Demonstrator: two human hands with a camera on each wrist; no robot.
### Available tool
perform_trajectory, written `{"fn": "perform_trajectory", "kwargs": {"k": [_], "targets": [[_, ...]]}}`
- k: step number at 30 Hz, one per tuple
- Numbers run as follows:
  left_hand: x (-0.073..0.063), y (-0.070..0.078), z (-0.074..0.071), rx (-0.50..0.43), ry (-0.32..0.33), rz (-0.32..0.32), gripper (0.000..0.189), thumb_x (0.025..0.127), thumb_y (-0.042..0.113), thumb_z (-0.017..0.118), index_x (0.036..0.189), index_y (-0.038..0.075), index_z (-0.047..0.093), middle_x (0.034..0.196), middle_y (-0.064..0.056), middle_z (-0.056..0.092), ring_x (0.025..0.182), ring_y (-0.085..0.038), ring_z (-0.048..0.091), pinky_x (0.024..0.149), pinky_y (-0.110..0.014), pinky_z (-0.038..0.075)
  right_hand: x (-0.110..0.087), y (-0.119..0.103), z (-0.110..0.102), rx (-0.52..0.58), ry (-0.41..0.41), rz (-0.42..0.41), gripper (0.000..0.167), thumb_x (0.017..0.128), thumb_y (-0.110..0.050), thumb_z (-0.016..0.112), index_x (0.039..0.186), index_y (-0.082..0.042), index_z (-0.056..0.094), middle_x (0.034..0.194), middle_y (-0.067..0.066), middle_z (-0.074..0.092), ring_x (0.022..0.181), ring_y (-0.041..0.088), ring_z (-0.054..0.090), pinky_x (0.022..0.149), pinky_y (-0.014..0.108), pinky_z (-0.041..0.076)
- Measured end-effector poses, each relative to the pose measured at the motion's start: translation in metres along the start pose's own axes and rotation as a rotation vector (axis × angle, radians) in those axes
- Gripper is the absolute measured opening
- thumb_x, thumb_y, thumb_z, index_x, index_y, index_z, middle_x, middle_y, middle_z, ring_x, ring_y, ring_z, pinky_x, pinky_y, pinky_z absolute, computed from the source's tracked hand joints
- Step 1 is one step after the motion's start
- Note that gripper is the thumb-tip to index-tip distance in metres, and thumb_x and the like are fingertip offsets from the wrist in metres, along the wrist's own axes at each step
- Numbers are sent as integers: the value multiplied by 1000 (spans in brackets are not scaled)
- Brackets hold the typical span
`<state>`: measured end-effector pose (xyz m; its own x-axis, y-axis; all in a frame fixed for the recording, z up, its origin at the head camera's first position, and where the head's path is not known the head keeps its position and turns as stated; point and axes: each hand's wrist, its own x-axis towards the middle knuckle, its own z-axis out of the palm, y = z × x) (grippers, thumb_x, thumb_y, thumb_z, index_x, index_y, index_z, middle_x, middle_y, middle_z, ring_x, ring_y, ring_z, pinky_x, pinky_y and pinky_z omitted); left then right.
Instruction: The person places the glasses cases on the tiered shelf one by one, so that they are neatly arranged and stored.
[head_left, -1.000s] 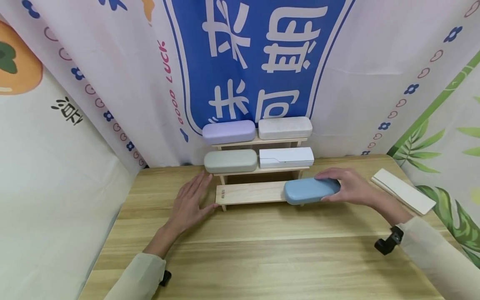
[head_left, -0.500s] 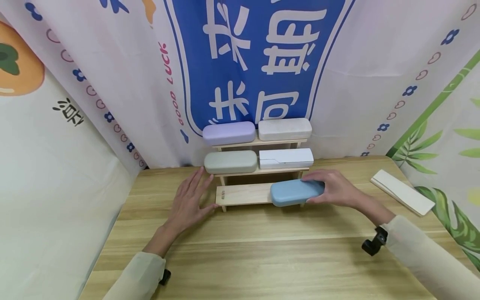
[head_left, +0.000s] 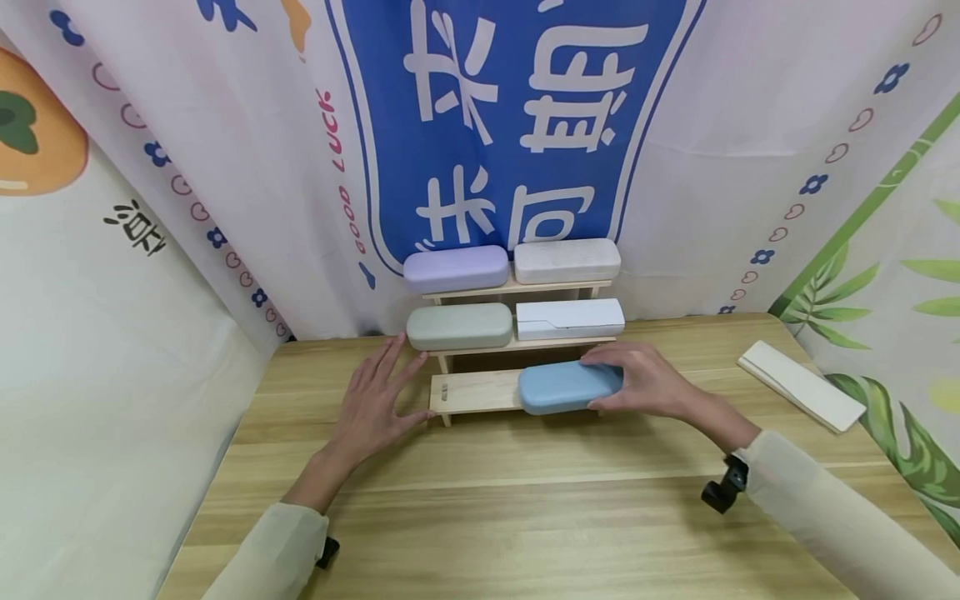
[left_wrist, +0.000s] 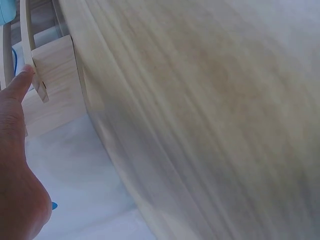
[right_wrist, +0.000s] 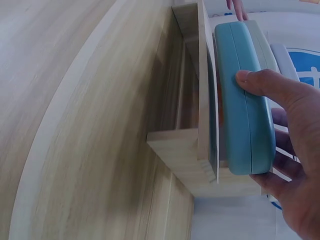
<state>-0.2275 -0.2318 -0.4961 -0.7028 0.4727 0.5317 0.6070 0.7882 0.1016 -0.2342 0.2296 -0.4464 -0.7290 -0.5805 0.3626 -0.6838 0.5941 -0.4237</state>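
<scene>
My right hand [head_left: 647,379] grips the right end of a blue glasses case [head_left: 566,387], thumb on its front side and fingers behind. The case lies lengthwise at the right part of the lowest shelf of a three-tier wooden stand [head_left: 472,393]. In the right wrist view the blue case [right_wrist: 237,100] shows its lid seam, with the thumb [right_wrist: 255,80] pressed across it. My left hand [head_left: 372,408] is spread at the stand's left side. Its thumb touches the lowest shelf's left end, and its fingertips reach the middle tier near a grey-green glasses case [head_left: 460,327].
Beside the grey-green case lies a white glasses case [head_left: 570,318]. On the top tier are a lilac case [head_left: 456,268] and a pale grey case [head_left: 567,260]. A flat cream-coloured case [head_left: 801,385] lies at the right of the wooden table [head_left: 480,517]. A printed curtain [head_left: 697,192] hangs behind.
My right hand has slid the blue glasses case leftward along the lowest shelf, from its right end further in. My left hand has stayed at the stand's left side.
</scene>
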Motion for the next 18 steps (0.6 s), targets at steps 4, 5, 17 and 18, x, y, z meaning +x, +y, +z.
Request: {"fn": "perform_trajectory", "kwargs": {"k": [4,5,17,18], "targets": [[1,-1,-2,-4,-17,1,100,76,50,91,160,20,48,170,-22,32,156,-41,28,119,-68,34,5,-4,4,-12,2,-5,61,70,-29,100,122,-7,79,124,13,76,114,32,73,92,48,63],[1,-1,-2,-3,-25,-1,100,76,51,91,161,20,47,171,-21,31,156,-41,27,120,-67,33,6,-5,4,-17,4,-7,61,70,-31,100,122,-7,79,124,12,77,114,31,73,92,48,62],[4,-5,-1,-14,9,35,105,66,49,99,156,17,54,170,-22,32,156,-42,29,120,-66,32,21,-18,16,-39,17,-54,61,70,-34,99,121,-7,79,122,11,77,113,29,74,91,45,62],[4,-5,-1,-16,10,35,105,66,49,99,156,17,54,171,-21,31,157,-41,28,121,-66,31,22,-19,16,-37,17,-55,61,70,-34,99,121,-7,79,122,11,77,113,29,74,91,45,62]]}}
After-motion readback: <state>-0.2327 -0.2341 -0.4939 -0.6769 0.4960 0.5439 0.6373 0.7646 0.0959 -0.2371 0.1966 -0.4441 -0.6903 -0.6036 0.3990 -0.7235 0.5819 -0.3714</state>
